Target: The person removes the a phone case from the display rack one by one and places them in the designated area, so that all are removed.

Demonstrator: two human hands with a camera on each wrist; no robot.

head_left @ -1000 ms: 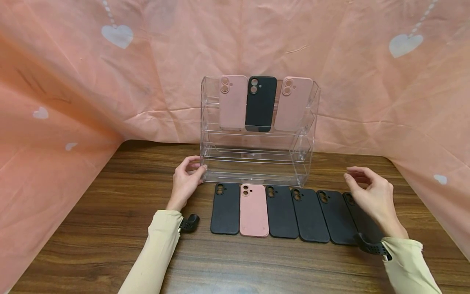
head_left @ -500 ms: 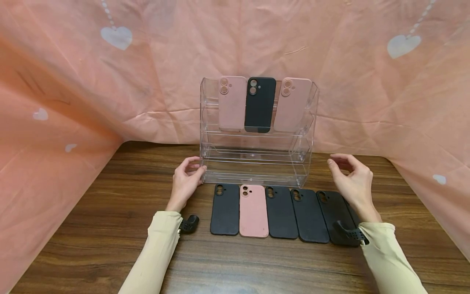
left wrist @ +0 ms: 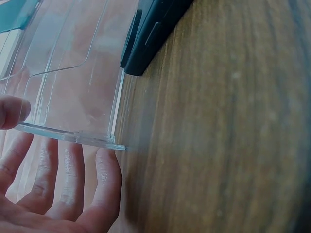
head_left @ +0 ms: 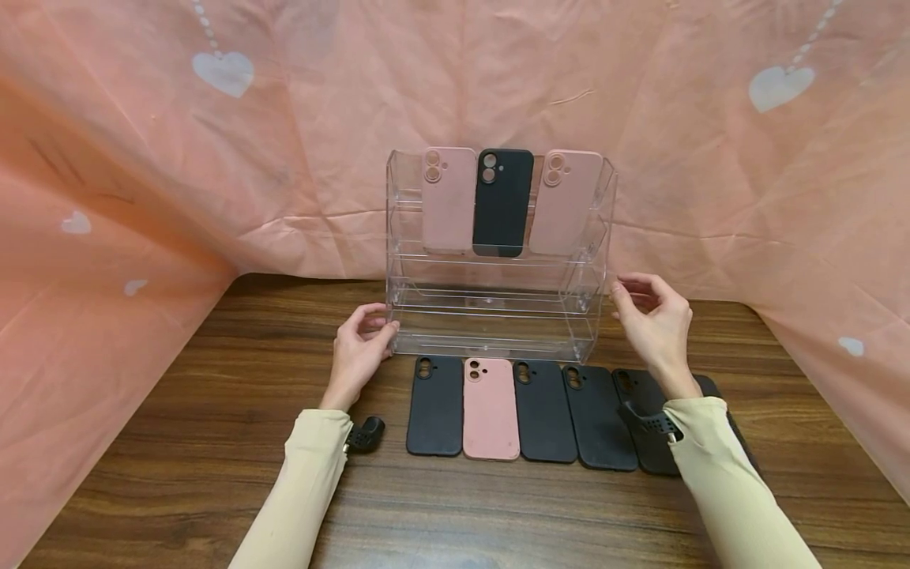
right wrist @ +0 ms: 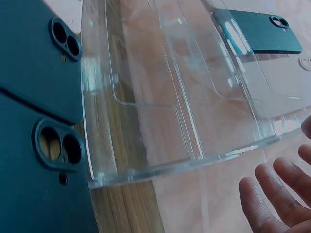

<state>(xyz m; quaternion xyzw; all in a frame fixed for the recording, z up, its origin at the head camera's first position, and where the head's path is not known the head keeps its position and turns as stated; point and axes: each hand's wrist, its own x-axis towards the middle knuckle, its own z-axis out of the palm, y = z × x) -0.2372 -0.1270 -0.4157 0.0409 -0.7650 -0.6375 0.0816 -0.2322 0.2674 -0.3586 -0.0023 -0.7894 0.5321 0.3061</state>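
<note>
A clear acrylic tiered display stand (head_left: 490, 324) stands on the table in the head view. My left hand (head_left: 361, 352) holds its lower left side, and in the left wrist view the thumb (left wrist: 12, 111) lies on one side of the clear edge, the fingers on the other. My right hand (head_left: 652, 320) is beside the stand's right side with fingers loosely bent; in the right wrist view the fingertips are apart from the panel, nothing between them. The top tier holds a pink phone case (head_left: 449, 201), a black phone case (head_left: 502, 203) and another pink phone case (head_left: 565, 203).
In front of the stand lies a row of phone cases: a pink case (head_left: 491, 408) among several black ones, such as the leftmost black case (head_left: 435, 407). My right forearm covers part of the row's right end. A pink cloth (head_left: 320, 118) hangs behind the wooden table (head_left: 498, 514).
My right hand has moved left and away from me, from above the right end of the row to the stand's right side. The left hand keeps its place on the stand.
</note>
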